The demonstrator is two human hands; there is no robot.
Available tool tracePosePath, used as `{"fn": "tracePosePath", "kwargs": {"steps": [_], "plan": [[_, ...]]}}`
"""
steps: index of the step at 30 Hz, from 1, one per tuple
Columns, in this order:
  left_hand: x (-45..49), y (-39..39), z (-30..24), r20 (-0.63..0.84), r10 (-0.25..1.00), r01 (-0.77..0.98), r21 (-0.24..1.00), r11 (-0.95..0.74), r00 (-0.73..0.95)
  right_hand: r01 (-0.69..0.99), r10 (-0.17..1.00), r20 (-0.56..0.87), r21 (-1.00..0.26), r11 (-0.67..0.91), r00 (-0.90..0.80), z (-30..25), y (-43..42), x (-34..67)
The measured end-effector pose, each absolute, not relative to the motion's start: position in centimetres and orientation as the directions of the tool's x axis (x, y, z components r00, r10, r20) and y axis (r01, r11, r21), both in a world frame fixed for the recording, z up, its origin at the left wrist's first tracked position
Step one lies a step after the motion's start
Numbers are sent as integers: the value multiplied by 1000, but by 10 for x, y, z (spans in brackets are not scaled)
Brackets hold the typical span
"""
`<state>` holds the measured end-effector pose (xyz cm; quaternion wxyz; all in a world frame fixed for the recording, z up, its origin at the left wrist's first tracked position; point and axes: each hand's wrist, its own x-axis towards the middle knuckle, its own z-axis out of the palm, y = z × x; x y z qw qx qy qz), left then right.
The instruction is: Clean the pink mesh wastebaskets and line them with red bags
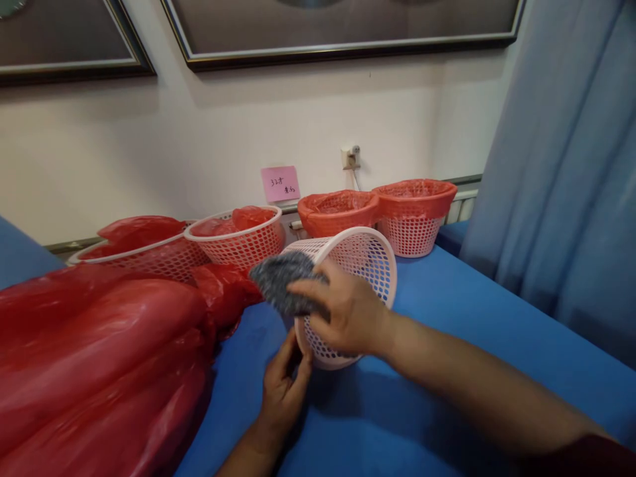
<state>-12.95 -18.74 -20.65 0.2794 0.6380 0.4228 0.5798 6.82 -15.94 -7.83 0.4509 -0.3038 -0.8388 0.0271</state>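
A white perforated plastic basket (365,258) lies tilted on its side on the blue table (447,371), its mouth facing up and to the right. My right hand (348,311) is closed on a grey cloth (281,281) and presses it against the basket's outer wall. Below it, my left hand (283,384) grips the basket's base rim with curled fingers.
A heap of red plastic bags (99,358) fills the left side. Behind stand two white baskets with red bags inside (238,238) and two baskets lined with red bags (412,215). A pink note (281,183) and a wall socket (350,158) are on the wall; a blue curtain (561,165) hangs right.
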Motion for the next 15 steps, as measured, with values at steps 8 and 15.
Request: {"fn": "tracePosePath", "kwargs": {"steps": [8, 15], "plan": [[-128, -191, -216, 507, 862, 205, 845, -494, -10, 247, 826, 323, -941, 230, 461, -135, -59, 176], [-121, -193, -212, 527, 849, 190, 837, -514, -26, 137, 972, -88, -983, -120, 219, -221, -121, 175]]}}
